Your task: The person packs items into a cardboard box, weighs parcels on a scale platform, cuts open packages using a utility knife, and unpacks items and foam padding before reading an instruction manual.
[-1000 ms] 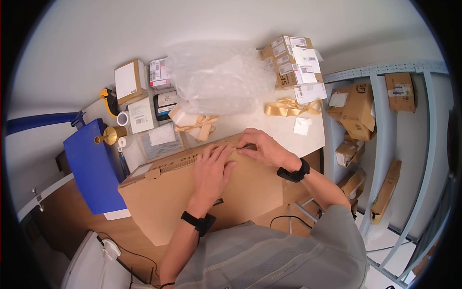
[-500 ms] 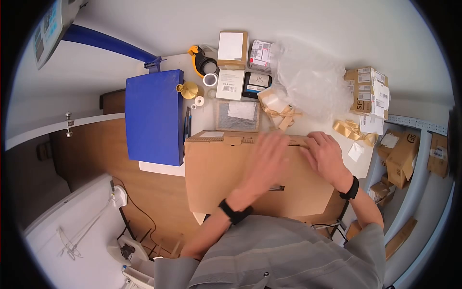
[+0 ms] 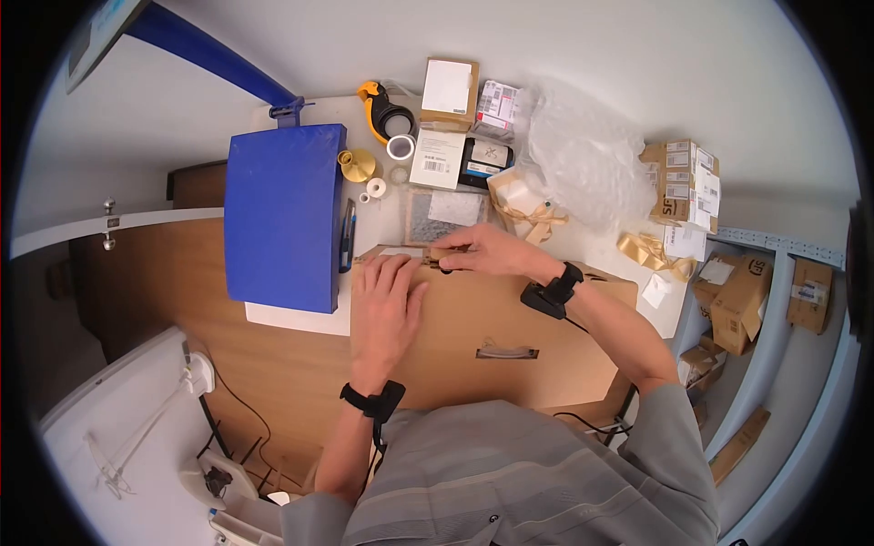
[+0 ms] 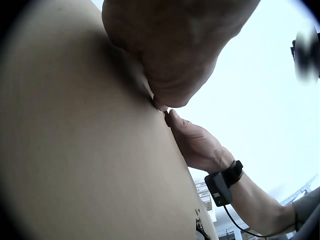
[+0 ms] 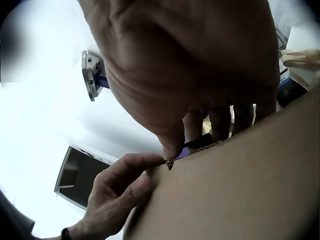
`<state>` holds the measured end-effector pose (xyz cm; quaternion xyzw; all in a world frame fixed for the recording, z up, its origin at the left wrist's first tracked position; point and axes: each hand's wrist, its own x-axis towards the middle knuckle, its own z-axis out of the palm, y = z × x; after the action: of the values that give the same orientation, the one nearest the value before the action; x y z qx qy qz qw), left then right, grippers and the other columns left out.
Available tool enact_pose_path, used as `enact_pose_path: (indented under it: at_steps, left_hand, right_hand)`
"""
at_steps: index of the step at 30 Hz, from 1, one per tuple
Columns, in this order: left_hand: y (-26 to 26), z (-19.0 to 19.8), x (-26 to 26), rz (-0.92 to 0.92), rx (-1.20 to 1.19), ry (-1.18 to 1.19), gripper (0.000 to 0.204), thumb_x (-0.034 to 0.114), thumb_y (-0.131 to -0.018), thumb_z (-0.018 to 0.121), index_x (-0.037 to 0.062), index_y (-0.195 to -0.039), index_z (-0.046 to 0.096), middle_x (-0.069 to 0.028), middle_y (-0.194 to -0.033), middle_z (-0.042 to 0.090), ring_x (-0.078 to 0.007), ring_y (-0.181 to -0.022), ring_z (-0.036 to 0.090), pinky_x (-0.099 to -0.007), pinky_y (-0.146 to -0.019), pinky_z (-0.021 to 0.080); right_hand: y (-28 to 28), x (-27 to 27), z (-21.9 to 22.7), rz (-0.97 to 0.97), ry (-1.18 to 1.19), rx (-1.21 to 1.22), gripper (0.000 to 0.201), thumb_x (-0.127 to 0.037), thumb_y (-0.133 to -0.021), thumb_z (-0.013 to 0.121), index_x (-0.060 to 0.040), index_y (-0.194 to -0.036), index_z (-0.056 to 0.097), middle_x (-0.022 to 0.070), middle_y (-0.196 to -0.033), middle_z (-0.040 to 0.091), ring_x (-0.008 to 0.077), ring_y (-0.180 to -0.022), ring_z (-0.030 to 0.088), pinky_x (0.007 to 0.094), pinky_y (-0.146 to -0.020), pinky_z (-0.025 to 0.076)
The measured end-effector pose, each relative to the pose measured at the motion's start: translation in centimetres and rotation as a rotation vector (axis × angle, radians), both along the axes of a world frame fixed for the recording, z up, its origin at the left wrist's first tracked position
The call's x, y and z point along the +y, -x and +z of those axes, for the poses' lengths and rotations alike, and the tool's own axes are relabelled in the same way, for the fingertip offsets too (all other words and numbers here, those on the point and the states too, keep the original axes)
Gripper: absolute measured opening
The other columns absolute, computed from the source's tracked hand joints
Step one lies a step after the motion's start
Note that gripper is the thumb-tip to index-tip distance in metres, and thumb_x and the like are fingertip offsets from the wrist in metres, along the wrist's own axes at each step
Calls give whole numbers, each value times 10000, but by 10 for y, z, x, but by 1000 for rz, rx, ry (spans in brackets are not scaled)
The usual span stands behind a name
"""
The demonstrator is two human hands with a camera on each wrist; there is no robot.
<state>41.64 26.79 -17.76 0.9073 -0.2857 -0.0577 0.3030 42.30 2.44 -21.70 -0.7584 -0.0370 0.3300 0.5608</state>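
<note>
Large cardboard box [image 3: 473,309] was mid-frame in the head view, at the near side of the bench [image 3: 594,248], wide face toward the person. Couldn't tell what carried its weight.

Left hand [image 3: 382,314]: on the box's 10 o'clock end, fingers bent over the top edge, thumb on the near face — panel edge between them. Right hand [image 3: 492,250]: about 11 o'clock on the same edge, thumb and fingertips closed to a pinch on the cardboard there, other fingers partly bent beyond.

Around the box: blue panel [image 3: 284,218] and cutter [image 3: 348,235] at 10 o'clock, orange tape dispenser [image 3: 371,111] at 11, clear plastic packaging [image 3: 587,155] near 1, ribbon [image 3: 645,251] and labelled parcel [image 3: 675,182] at 2.

Handling, my read: corrugated board, stiff across the face, softer at flaps and cut edges. Bulky, contents unseen, so couldn't call the weight. Dry board looked grippy enough, but thin edges could crease or tear under a hard pinch. Best hold: both side edges or corners; handle slot [image 3: 507,353] at 6 o'clock for one hand.
</note>
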Motion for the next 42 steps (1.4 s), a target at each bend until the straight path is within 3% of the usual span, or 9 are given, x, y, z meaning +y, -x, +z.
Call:
enact_pose_path:
  at_steps: [5,10,16,20,25,35,42]
  left_hand:
    - [0,-13,0,3,-6,92,333,87,-877,729,38,-1200,664,-132,-1229,633,-353,-1226,548,-529,-1139,357]
    - [1,-9,-1,-57,2,68,307,84,-884,725,49,-1181,660,-126,-1247,605,-331,-1227,547,-588,-1177,292]
    - [2,-11,-5,-45,-3,44,311,82,-877,733,57,-1180,665,-116,-1250,629,-329,-1235,552,-555,-1185,286]
    - [1,-8,-10,-43,23,34,300,79,-882,728,51,-1173,661,-120,-1252,630,-331,-1231,552,-553,-1181,290]
    - [0,-5,-18,-117,50,25,243,43,-890,709,35,-1129,664,-149,-1260,612,-381,-1210,545,-566,-1133,371]
    - [-1,-10,-19,-155,1,34,278,-12,-862,723,7,-1127,643,-171,-1237,597,-407,-1150,560,-502,-1063,459]
    - [-8,-6,-22,-163,115,8,230,-27,-887,692,-8,-1096,599,-170,-1176,584,-400,-1111,559,-460,-947,486]
  right_hand:
    - [5,-1,-5,-68,-87,75,338,-217,-1027,670,-1,-1286,684,154,-1254,714,221,-1117,672,334,-973,525]
    - [10,-3,-10,-22,-32,-91,349,-236,-1024,670,-9,-1288,685,151,-1164,704,238,-1025,671,347,-903,531]
    - [13,-2,-8,-31,32,-206,308,-192,-1004,668,-3,-1246,694,184,-1081,695,303,-961,670,386,-858,535]
    - [14,-1,-6,-29,85,-241,274,-202,-1011,659,-2,-1191,713,173,-1068,702,302,-949,675,382,-842,532]
    - [9,-3,-17,-51,26,-93,241,-216,-1014,655,-18,-1116,746,156,-1007,690,308,-907,673,384,-827,526]
    - [12,-7,-10,-37,3,-183,267,-210,-990,686,-42,-1187,751,158,-1062,687,335,-960,672,403,-853,526]
    - [6,-6,5,76,135,-258,245,-209,-967,689,-22,-1112,752,179,-1075,684,389,-984,674,452,-855,537]
